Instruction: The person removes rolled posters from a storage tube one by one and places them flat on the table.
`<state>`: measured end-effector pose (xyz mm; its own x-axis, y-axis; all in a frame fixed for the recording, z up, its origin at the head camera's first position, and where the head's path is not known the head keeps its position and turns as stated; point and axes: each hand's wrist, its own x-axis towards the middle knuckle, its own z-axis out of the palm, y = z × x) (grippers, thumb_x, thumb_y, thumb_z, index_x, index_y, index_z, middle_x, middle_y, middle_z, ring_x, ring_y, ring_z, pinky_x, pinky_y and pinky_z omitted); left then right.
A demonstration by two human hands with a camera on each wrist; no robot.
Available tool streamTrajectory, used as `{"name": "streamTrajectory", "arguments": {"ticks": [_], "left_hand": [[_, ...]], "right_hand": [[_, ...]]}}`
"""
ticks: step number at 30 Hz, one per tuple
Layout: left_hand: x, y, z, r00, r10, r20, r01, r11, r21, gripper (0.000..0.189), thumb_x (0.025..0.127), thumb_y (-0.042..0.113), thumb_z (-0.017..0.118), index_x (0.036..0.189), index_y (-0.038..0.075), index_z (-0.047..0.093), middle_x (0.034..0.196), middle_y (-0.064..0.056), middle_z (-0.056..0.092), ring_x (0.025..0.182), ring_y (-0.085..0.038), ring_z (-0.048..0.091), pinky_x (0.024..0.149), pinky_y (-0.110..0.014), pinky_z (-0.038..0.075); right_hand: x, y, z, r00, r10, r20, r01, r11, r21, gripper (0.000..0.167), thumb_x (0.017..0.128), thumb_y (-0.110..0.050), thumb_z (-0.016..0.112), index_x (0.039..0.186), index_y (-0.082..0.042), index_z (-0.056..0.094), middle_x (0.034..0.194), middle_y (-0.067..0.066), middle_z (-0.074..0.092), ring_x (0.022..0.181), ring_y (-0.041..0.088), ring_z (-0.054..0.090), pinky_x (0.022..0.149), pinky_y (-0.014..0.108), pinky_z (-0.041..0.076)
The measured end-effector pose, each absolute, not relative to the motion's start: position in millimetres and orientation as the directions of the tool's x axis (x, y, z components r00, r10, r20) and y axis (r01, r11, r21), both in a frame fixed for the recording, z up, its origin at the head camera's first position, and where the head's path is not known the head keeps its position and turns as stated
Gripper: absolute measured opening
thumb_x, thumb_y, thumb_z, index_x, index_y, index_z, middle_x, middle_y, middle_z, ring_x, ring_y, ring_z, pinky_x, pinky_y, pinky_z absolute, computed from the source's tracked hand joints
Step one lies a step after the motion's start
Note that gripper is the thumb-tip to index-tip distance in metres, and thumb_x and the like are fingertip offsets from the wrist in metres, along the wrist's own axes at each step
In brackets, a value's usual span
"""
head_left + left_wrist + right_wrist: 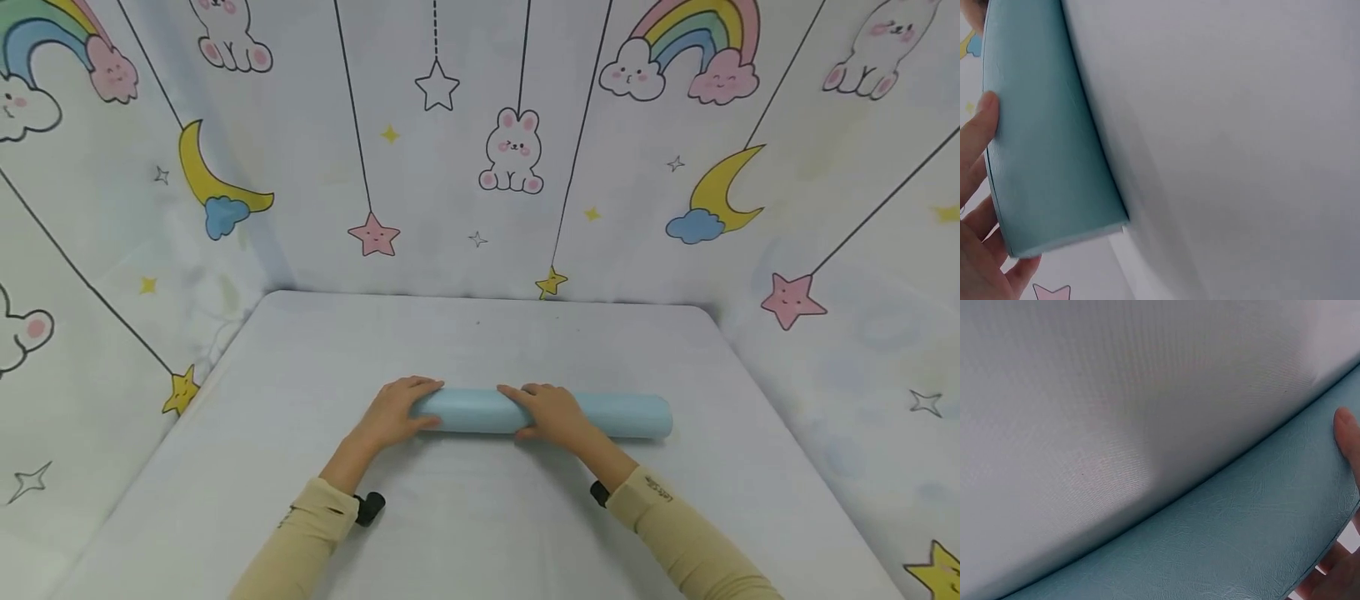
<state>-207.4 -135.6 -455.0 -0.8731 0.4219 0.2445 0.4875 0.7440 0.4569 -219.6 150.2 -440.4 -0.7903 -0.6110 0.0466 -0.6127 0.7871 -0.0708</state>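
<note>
A light blue rolled-up mat with a leathery, finely creased surface lies crosswise on the white table. At its left end, my left hand grips the roll, thumb on the near side and fingers over the far side. My right hand holds it a little right of the middle, fingers spread over the top. In the left wrist view, fingertips rest along one side of the mat and by its end. A long edge of the mat shows in the right wrist view; the inside of the roll is hidden.
The white tabletop spreads around the roll, with its far edge near the back wall. Cloth printed with rainbows, moons, stars and bunnies hangs behind and at both sides. A small black device sits at the left wrist, another at the right.
</note>
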Motion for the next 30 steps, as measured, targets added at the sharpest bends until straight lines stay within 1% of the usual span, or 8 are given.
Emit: {"name": "streamTrajectory", "arguments": {"ticks": [4, 7, 11, 15, 20, 25, 28, 30], "left_hand": [[-206, -145, -457, -0.886, 0.382, 0.262, 0.463, 0.740, 0.488, 0.052, 0.080, 0.032, 0.070, 0.126, 0.012, 0.056, 0.124, -0.009, 0.054, 0.116, -0.030, 0.048, 0.096, -0.047, 0.036], [-204, -152, -459, -0.904, 0.352, 0.244, 0.428, 0.740, 0.518, 0.053, 0.081, 0.031, 0.069, 0.127, 0.010, 0.055, 0.127, -0.012, 0.052, 0.118, -0.032, 0.046, 0.096, -0.047, 0.036], [-200, -158, -459, -0.930, 0.294, 0.222, 0.368, 0.743, 0.559, 0.060, 0.080, 0.033, 0.070, 0.131, 0.008, 0.050, 0.133, -0.015, 0.046, 0.122, -0.034, 0.042, 0.098, -0.049, 0.034], [-196, -164, -458, -0.964, 0.190, 0.185, 0.265, 0.718, 0.643, 0.070, 0.077, 0.035, 0.072, 0.135, 0.005, 0.045, 0.134, -0.018, 0.044, 0.124, -0.037, 0.039, 0.099, -0.050, 0.032], [-193, -167, -458, -0.992, 0.083, 0.099, 0.129, 0.671, 0.731, 0.075, 0.078, 0.038, 0.071, 0.133, -0.002, 0.043, 0.126, -0.021, 0.052, 0.116, -0.036, 0.048, 0.092, -0.046, 0.040], [-191, -167, -461, -0.998, 0.018, 0.059, 0.058, 0.619, 0.783, 0.056, 0.079, 0.036, 0.070, 0.118, -0.002, 0.057, 0.109, -0.017, 0.062, 0.100, -0.030, 0.060, 0.081, -0.039, 0.049], [-190, -167, -461, -0.999, 0.024, 0.044, 0.050, 0.580, 0.813, 0.044, 0.086, 0.032, 0.064, 0.112, -0.004, 0.060, 0.105, -0.016, 0.064, 0.097, -0.028, 0.061, 0.079, -0.038, 0.050], [-190, -169, -460, -0.999, 0.035, 0.008, 0.026, 0.546, 0.837, 0.041, 0.091, 0.029, 0.056, 0.114, -0.005, 0.059, 0.106, -0.017, 0.063, 0.096, -0.027, 0.061, 0.078, -0.036, 0.050]], "right_hand": [[-220, 152, -441, -0.794, -0.607, 0.038, -0.608, 0.791, -0.070, 0.079, 0.067, -0.040, 0.078, 0.136, -0.020, 0.044, 0.113, 0.012, 0.058, 0.095, 0.030, 0.058, 0.073, 0.044, 0.047], [-220, 153, -442, -0.794, -0.606, 0.034, -0.607, 0.792, -0.059, 0.079, 0.067, -0.041, 0.078, 0.136, -0.020, 0.044, 0.114, 0.012, 0.058, 0.095, 0.030, 0.058, 0.072, 0.044, 0.047], [-221, 153, -445, -0.787, -0.615, 0.050, -0.617, 0.786, -0.040, 0.079, 0.067, -0.041, 0.078, 0.135, -0.019, 0.045, 0.113, 0.011, 0.058, 0.093, 0.029, 0.059, 0.071, 0.043, 0.048], [-221, 152, -445, -0.777, -0.626, 0.062, -0.629, 0.776, -0.046, 0.080, 0.067, -0.041, 0.078, 0.136, -0.018, 0.044, 0.112, 0.012, 0.058, 0.093, 0.029, 0.059, 0.071, 0.044, 0.048], [-222, 152, -444, -0.776, -0.628, 0.057, -0.630, 0.775, -0.050, 0.080, 0.067, -0.041, 0.078, 0.136, -0.018, 0.044, 0.112, 0.013, 0.059, 0.093, 0.030, 0.059, 0.072, 0.044, 0.048], [-221, 151, -443, -0.784, -0.619, 0.055, -0.621, 0.782, -0.058, 0.079, 0.067, -0.040, 0.078, 0.136, -0.019, 0.045, 0.113, 0.013, 0.058, 0.094, 0.031, 0.058, 0.072, 0.044, 0.048], [-220, 151, -441, -0.785, -0.617, 0.052, -0.619, 0.782, -0.066, 0.079, 0.067, -0.040, 0.078, 0.136, -0.018, 0.045, 0.113, 0.013, 0.058, 0.094, 0.031, 0.058, 0.072, 0.045, 0.047], [-220, 150, -440, -0.785, -0.618, 0.047, -0.619, 0.782, -0.067, 0.079, 0.067, -0.040, 0.078, 0.136, -0.019, 0.044, 0.114, 0.013, 0.058, 0.095, 0.031, 0.058, 0.073, 0.045, 0.047]]}}
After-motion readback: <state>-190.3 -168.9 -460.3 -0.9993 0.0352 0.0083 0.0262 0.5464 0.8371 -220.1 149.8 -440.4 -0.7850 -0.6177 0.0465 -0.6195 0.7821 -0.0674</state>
